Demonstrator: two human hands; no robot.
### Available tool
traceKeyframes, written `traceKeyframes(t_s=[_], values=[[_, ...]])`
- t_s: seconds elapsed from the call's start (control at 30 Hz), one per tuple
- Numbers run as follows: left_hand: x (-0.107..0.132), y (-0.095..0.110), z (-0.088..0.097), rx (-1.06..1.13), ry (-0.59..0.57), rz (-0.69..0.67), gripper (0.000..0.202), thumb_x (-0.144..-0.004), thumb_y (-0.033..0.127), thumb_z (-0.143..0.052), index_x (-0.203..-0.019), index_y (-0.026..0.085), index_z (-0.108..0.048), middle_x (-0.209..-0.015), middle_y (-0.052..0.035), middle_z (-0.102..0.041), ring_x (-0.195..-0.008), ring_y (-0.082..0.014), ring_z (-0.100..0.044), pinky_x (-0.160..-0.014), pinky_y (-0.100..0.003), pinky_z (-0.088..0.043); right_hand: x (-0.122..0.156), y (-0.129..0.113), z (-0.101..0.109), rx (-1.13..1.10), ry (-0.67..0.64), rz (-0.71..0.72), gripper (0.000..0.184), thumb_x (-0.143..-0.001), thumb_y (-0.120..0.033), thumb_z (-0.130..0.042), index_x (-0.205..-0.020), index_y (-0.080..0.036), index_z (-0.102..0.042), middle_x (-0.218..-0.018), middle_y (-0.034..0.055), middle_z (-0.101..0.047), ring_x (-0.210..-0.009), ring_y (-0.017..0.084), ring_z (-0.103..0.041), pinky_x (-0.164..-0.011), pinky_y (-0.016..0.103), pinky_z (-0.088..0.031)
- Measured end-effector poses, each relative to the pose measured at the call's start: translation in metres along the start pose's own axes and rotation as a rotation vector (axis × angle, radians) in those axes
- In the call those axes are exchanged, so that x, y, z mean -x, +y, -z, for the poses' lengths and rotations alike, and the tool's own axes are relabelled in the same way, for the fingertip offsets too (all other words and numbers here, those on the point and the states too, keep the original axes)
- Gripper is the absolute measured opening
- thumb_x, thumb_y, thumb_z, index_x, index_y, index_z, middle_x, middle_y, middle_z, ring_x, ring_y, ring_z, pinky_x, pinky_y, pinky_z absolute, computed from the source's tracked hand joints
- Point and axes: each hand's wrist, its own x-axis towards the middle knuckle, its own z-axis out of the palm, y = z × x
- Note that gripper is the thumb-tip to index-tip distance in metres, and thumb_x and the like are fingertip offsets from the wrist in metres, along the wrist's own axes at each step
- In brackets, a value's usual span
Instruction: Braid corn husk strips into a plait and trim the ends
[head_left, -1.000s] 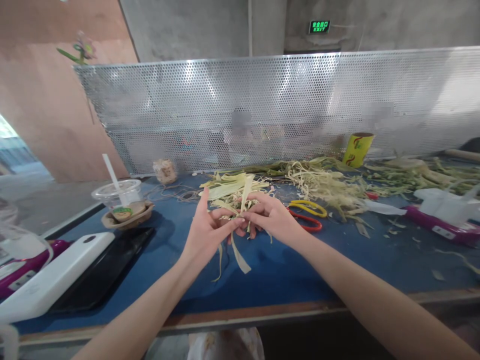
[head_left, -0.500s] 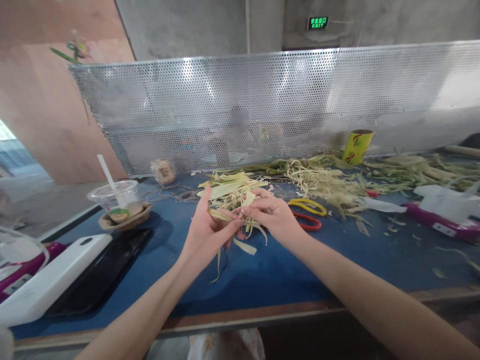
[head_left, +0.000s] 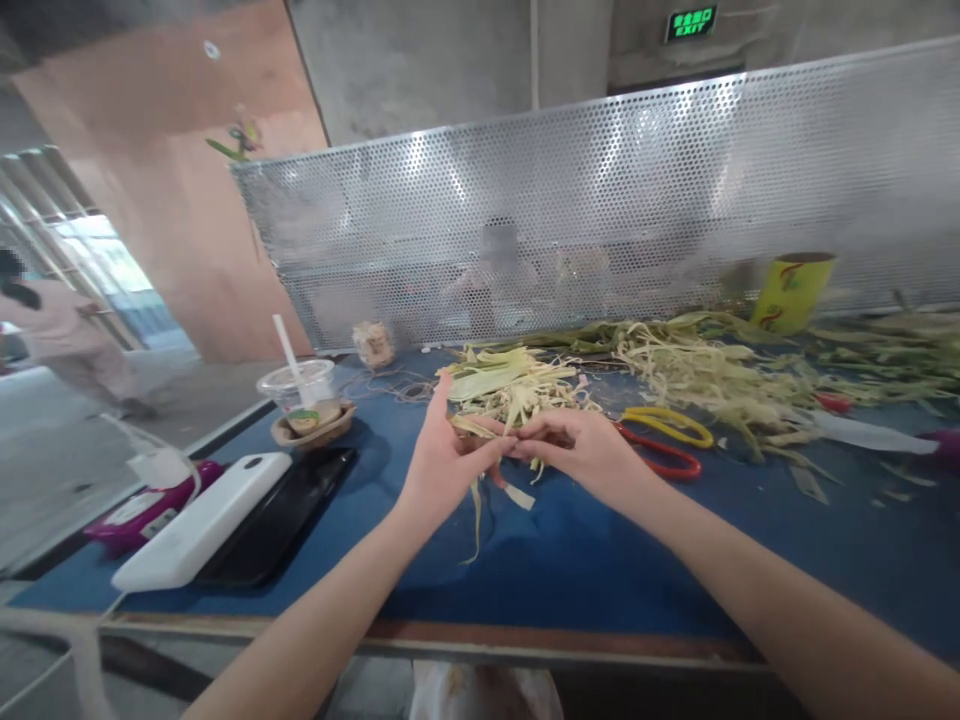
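Observation:
My left hand [head_left: 444, 458] and my right hand [head_left: 583, 447] meet above the blue table [head_left: 615, 545], both pinched on a small bundle of pale leaf strips [head_left: 486, 478]. A few loose strip ends hang down below my fingers. Just behind my hands lies a pile of yellow-green leaf strips [head_left: 514, 382]. Red and yellow scissors [head_left: 670, 443] lie right of my right hand.
A plastic cup with a straw [head_left: 300, 385] stands at the left, beside a white power bank [head_left: 202, 518] on a black tablet [head_left: 281, 515]. More leaf strips [head_left: 720, 375] and a yellow roll [head_left: 792, 292] lie at the right, before a perforated metal screen [head_left: 600, 210]. A person walks at far left.
The view has swung left and tilted. My right hand has folded the upright strip down, and my fingers have closed tighter on the bundle.

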Motion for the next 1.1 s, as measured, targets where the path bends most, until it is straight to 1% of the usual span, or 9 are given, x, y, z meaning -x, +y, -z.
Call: traceKeyframes(t_s=[0.23,0.5,0.6,0.67,0.7,0.83,0.93,1.0,1.1], values=[[0.003,-0.006,-0.001,-0.103,-0.042,-0.051,0.107,-0.07,0.015,-0.064,-0.138,0.031,0.018,-0.076,-0.0008,-0.061,-0.064,-0.0211,-0.064,-0.045,-0.027,-0.048,0.001,-0.006,0.009,0.303,0.004,0.069,0.016,-0.078,-0.021,-0.052,-0.07,-0.02,-0.066,-0.061,-0.0025,-0.067,-0.056,0.01,-0.059,-0.053,0.019,-0.042],[-0.001,-0.007,0.002,0.119,-0.032,0.131,0.106,-0.066,0.013,-0.068,-0.14,0.019,0.008,-0.066,0.0012,-0.062,-0.053,-0.0187,-0.064,-0.052,-0.031,-0.053,-0.002,0.003,0.015,0.538,0.014,0.14,0.02,-0.08,-0.019,-0.051,-0.064,-0.021,-0.063,-0.059,-0.0032,-0.064,-0.055,0.011,-0.057,-0.054,0.02,-0.041],[-0.004,-0.004,0.007,0.267,0.011,0.195,0.098,-0.066,0.009,-0.068,-0.139,0.016,-0.003,-0.071,-0.002,-0.067,-0.064,-0.0206,-0.068,-0.053,-0.027,-0.054,-0.001,0.007,0.009,0.71,0.197,0.367,0.014,-0.081,-0.019,-0.051,-0.087,-0.019,-0.063,-0.082,0.0043,-0.066,-0.077,0.017,-0.059,-0.068,0.027,-0.044],[-0.005,0.0,0.008,0.373,0.024,0.261,0.085,-0.069,0.005,-0.065,-0.136,0.012,-0.014,-0.075,-0.0046,-0.069,-0.067,-0.0188,-0.068,-0.052,-0.022,-0.054,0.001,0.006,0.004,0.866,0.34,0.555,0.028,-0.08,-0.02,-0.053,-0.108,-0.02,-0.057,-0.109,0.0101,-0.06,-0.098,0.023,-0.052,-0.08,0.036,-0.04],[-0.006,0.001,0.008,0.417,0.023,0.293,0.078,-0.07,0.003,-0.063,-0.134,0.01,-0.02,-0.076,-0.0056,-0.07,-0.067,-0.0173,-0.068,-0.052,-0.02,-0.053,0.003,0.005,0.002,0.941,0.357,0.653,0.03,-0.08,-0.018,-0.055,-0.109,-0.025,-0.057,-0.113,0.0086,-0.058,-0.1,0.023,-0.05,-0.082,0.038,-0.038],[-0.005,0.005,0.005,0.493,-0.006,0.359,0.057,-0.068,-0.002,-0.062,-0.121,0.007,-0.04,-0.07,-0.0049,-0.07,-0.061,-0.0128,-0.067,-0.049,-0.015,-0.05,0.009,-0.002,-0.004,1.099,0.38,0.962,0.029,-0.079,-0.017,-0.057,-0.103,-0.034,-0.059,-0.11,0.003,-0.06,-0.094,0.019,-0.048,-0.081,0.035,-0.035],[-0.003,0.003,0.001,0.472,0.006,0.409,0.067,-0.065,0.0,-0.066,-0.124,0.008,-0.038,-0.068,-0.0039,-0.07,-0.053,-0.0114,-0.064,-0.048,-0.016,-0.049,0.011,-0.003,-0.005,1.12,0.455,1.076,0.023,-0.077,-0.023,-0.062,-0.096,-0.037,-0.062,-0.098,-0.0012,-0.064,-0.086,0.015,-0.048,-0.077,0.032,-0.034],[-0.002,0.001,-0.002,0.429,0.035,0.424,0.076,-0.063,0.003,-0.068,-0.129,0.01,-0.031,-0.072,-0.005,-0.071,-0.053,-0.0113,-0.063,-0.047,-0.017,-0.047,0.013,-0.001,-0.006,1.16,0.395,1.096,0.021,-0.077,-0.025,-0.061,-0.093,-0.038,-0.063,-0.094,-0.0044,-0.066,-0.082,0.014,-0.05,-0.075,0.03,-0.034],[0.0,0.0,-0.004,0.34,0.036,0.226,0.082,-0.061,0.01,-0.072,-0.131,0.016,-0.031,-0.082,-0.0055,-0.07,-0.066,-0.0141,-0.065,-0.052,-0.019,-0.049,0.015,0.004,-0.006,1.062,0.324,0.917,0.022,-0.079,-0.026,-0.059,-0.094,-0.042,-0.064,-0.098,-0.0057,-0.066,-0.087,0.016,-0.054,-0.078,0.032,-0.036]])
